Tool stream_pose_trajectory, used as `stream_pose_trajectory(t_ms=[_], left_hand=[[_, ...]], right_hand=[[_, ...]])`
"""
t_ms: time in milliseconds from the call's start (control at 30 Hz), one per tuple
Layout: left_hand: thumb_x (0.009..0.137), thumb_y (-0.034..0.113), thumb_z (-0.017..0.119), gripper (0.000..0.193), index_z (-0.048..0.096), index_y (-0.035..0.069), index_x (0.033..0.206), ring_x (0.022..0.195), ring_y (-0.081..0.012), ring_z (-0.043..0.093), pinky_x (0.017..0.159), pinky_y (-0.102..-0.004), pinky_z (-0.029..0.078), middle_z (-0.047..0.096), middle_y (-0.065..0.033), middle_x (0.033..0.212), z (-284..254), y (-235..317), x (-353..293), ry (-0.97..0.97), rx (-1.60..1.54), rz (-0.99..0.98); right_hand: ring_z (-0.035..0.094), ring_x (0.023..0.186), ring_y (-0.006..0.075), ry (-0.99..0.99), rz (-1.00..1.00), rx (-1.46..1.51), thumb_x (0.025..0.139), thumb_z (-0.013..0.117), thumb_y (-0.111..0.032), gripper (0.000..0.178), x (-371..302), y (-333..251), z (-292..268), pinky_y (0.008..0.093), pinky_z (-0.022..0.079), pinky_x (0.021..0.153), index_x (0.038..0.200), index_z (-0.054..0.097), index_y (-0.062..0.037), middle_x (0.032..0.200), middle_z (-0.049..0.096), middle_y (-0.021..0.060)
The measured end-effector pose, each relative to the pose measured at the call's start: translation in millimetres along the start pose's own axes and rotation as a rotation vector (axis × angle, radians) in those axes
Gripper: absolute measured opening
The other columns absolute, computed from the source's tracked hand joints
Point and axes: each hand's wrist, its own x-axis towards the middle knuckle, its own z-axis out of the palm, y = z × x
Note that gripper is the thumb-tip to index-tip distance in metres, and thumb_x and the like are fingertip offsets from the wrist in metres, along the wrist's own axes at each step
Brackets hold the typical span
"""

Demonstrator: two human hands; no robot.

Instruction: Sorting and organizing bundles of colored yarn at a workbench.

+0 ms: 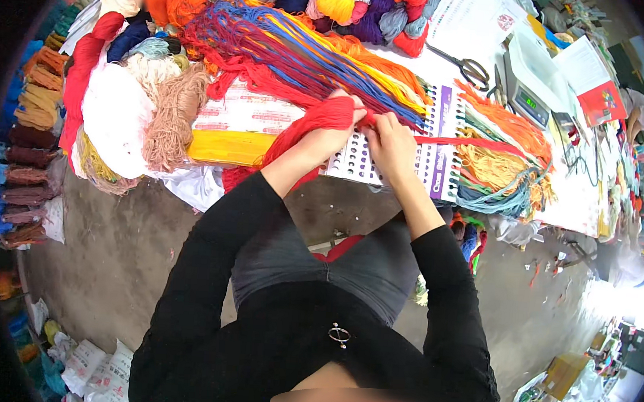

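A thick hank of red thread (308, 125) lies over my left hand (334, 136), whose fingers close round it near the table's front edge. Just to the right, my right hand (391, 144) pinches the same red thread; its fingertips nearly meet those of the left. From there a narrow red strand runs right across a white punched thread card (358, 162) with a purple strip. More of the red hank trails off to the left and hangs below the table edge. Beyond my hands lie long blue, dark red, yellow and orange threads (302, 58).
Yarn bundles in white (115, 115), tan (173, 112) and other colours crowd the left and back. Black-handled scissors (471, 71) and a digital scale (529, 96) are at the right, near orange and teal threads (515, 166). Another person (640, 117) is at far right.
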Motion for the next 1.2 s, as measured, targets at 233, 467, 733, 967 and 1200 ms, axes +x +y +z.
stream_pose_trajectory(t_ms=[233,467,733,967,1200], left_hand=[[0.089,0.021,0.053,0.016,0.058,0.006,0.093,0.046,-0.0016,0.033,0.039,-0.0161,0.025,0.063,-0.0054,0.099,-83.3,34.0,12.6,-0.155,-1.271,-1.010],[0.090,0.024,0.053,0.023,0.064,0.003,0.091,0.059,-0.0124,0.050,0.057,-0.0248,0.041,0.063,-0.0111,0.085,-175.3,-17.8,22.8,0.497,-0.104,-0.668],[0.086,0.010,0.050,0.012,0.043,0.007,0.095,0.078,-0.0197,0.056,0.065,-0.0342,0.046,0.052,-0.0079,0.078,-11.8,14.4,-16.7,-0.158,-0.308,-0.533],[0.084,0.005,0.048,0.013,0.045,0.002,0.096,0.083,-0.0201,0.049,0.075,-0.0308,0.041,0.047,-0.0085,0.088,-53.9,-18.1,-16.4,-0.095,-0.167,-0.256],[0.082,0.009,0.058,0.019,0.058,0.003,0.100,0.077,-0.0290,0.053,0.065,-0.0365,0.044,0.050,-0.0136,0.085,-30.6,-18.3,-18.1,-0.184,0.042,-0.087]], right_hand=[[0.055,0.071,0.0292,0.006,-0.061,-0.083,0.078,0.062,-0.023,0.019,-1.5,1.2,1.4,0.0395,0.044,0.063,0.093,0.058,-0.0113,0.082,0.054,0.0073],[0.056,0.073,0.0278,0.082,-0.049,-0.002,0.079,0.060,-0.016,0.013,-0.2,1.0,0.8,0.0389,0.043,0.067,0.088,0.054,-0.0086,0.078,0.055,0.0089],[0.056,0.065,0.0354,0.142,0.440,0.386,0.075,0.058,-0.011,0.014,-6.9,1.3,1.4,0.0386,0.045,0.060,0.080,0.047,-0.0027,0.070,0.055,0.0182],[0.060,0.072,0.0293,-0.058,0.278,0.108,0.078,0.059,-0.027,0.028,-3.0,-6.8,-2.7,0.0386,0.045,0.063,0.095,0.051,-0.0068,0.081,0.058,0.0112],[0.059,0.074,0.0268,-0.069,0.209,0.010,0.075,0.061,-0.037,0.034,-1.9,-5.1,-2.2,0.0395,0.045,0.062,0.093,0.051,-0.0100,0.087,0.055,0.0068]])
